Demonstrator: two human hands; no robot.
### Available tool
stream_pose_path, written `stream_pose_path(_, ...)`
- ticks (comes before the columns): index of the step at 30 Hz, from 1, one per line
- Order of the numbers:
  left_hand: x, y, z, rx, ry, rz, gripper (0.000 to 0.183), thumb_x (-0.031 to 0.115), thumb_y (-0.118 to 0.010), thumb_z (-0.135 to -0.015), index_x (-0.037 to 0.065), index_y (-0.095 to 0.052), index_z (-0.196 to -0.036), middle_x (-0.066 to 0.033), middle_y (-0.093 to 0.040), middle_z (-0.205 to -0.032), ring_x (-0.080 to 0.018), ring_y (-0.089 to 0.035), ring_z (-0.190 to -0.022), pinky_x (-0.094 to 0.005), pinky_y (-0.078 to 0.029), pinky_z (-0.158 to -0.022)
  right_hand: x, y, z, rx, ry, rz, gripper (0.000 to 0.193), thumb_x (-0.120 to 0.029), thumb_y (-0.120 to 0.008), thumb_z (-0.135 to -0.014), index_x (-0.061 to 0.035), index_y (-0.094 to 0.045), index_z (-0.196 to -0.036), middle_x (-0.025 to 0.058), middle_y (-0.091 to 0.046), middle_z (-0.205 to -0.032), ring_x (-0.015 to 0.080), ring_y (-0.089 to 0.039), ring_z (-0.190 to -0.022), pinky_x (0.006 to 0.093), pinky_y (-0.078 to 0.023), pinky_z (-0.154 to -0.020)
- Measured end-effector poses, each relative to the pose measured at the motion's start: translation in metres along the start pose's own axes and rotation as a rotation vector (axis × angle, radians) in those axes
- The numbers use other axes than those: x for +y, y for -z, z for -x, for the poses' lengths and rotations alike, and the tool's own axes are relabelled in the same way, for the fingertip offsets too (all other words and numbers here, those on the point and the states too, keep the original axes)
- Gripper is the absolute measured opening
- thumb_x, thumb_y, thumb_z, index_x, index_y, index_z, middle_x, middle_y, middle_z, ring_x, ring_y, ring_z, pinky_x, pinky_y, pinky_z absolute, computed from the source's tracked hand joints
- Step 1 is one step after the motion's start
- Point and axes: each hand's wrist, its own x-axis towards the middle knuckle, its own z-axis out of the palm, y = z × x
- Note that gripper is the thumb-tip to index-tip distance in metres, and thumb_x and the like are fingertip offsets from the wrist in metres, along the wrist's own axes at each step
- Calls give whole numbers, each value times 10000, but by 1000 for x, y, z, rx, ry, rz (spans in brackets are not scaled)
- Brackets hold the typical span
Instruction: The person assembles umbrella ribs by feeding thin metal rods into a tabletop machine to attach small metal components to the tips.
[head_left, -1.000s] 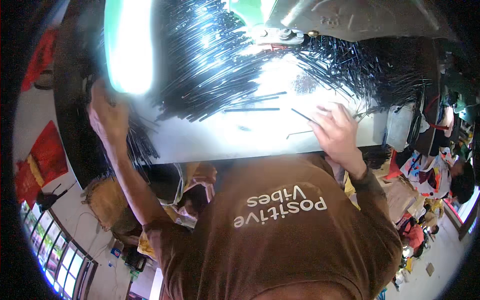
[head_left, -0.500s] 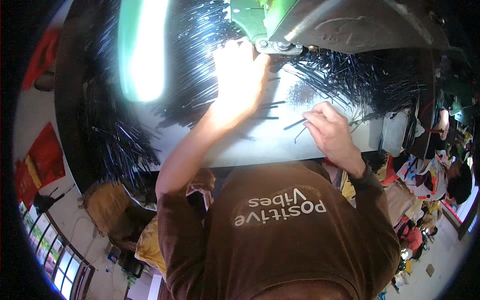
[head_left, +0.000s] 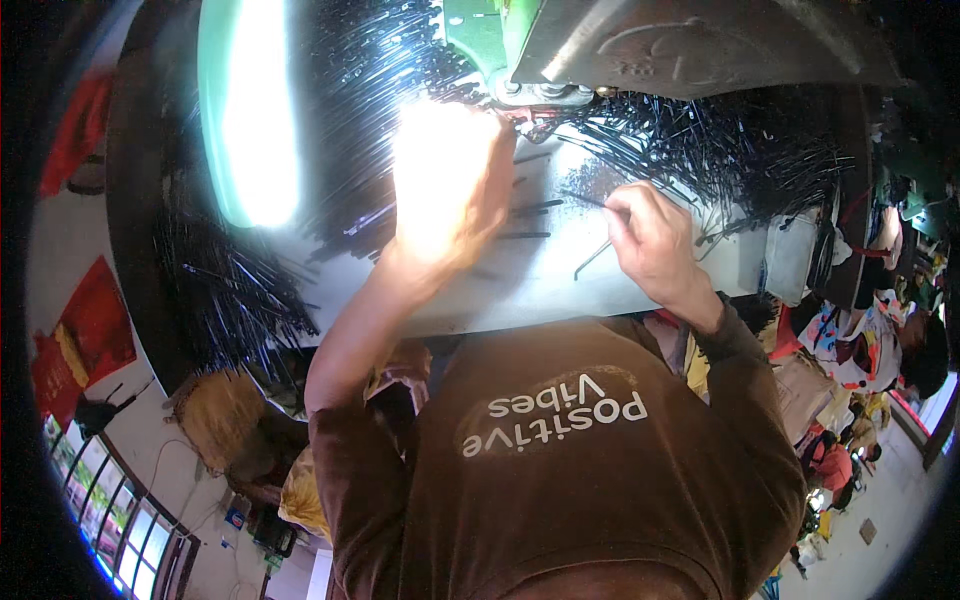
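Note:
My left hand (head_left: 450,190), washed out by glare, is curled beside the metal jaw (head_left: 545,93) of a green machine (head_left: 478,38). Its fingertips are hidden, and I cannot make out what they hold. Between thumb and fingers, my right hand (head_left: 655,243) pinches a thin black rod (head_left: 587,199) that points up and left. Another thin rod (head_left: 592,260) slants down by the right thumb; whether it is held or lying on the surface is unclear. A few more black rods stick out to the right of my left hand, over the white work surface (head_left: 480,295).
Piles of black rods lie left (head_left: 235,300) and right (head_left: 730,150) on the table. A bright tube lamp (head_left: 250,115) hangs at upper left, and a dark metal cover (head_left: 700,45) juts in at upper right. A pale box-like block (head_left: 790,262) stands at the right edge.
My left hand has drawn back a little from the jaw, and a reddish part shows there. The rod in my right hand has swung from pointing down-left to up-left.

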Motion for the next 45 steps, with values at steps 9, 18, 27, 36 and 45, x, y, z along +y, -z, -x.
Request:
stream_pose_path(9, 8, -1, 25, -133, 173, 94, 215, -26, -607, -800, 24, -581, -1008, -161, -632, -845, -291, -643, -687, -321, -507, -618, -8, 20, 7, -235, 18, -84, 185, 8, -594, -757, -9, -607, -940, 133, -552, -892, 269, -580, -723, 344, -478, -640)
stream_pose_path(18, 9, -3, 25, -88, 211, 169, 248, -16, -599, -810, 12, -596, -1057, -174, -649, -914, -290, -660, -766, -322, -523, -675, -5, 20, 26, -235, 111, 178, 207, -11, -606, -747, -31, -553, -946, 111, -520, -916, 250, -572, -688, 337, -477, -573)
stream_pose_path(27, 7, -3, 27, -54, 224, 174, 255, -11, -599, -815, 14, -597, -1069, -163, -649, -887, -250, -652, -722, -293, -514, -645, -8, 32, 26, -432, 103, 102, 147, 10, -610, -734, -54, -612, -866, 81, -567, -838, 236, -605, -697, 315, -475, -568)
stream_pose_path(36, 4, -22, 8, 46, 249, 250, 215, 27, -566, -834, 20, -601, -1046, -162, -619, -769, -226, -581, -587, -297, -476, -617, -28, -21, -34, 35, -307, -589, 54, -43, -609, -819, -15, -606, -865, 43, -602, -654, 54, -531, -475, 230, -409, -432)
stream_pose_path(45, 1, -22, 0, -4, 400, 317, 188, 28, -576, -825, -16, -607, -1005, -172, -643, -819, -223, -621, -654, -285, -480, -648, -31, -30, -57, -31, -377, -834, 134, -49, -562, -866, 2, -554, -990, 36, -568, -769, 71, -585, -595, 212, -501, -453)
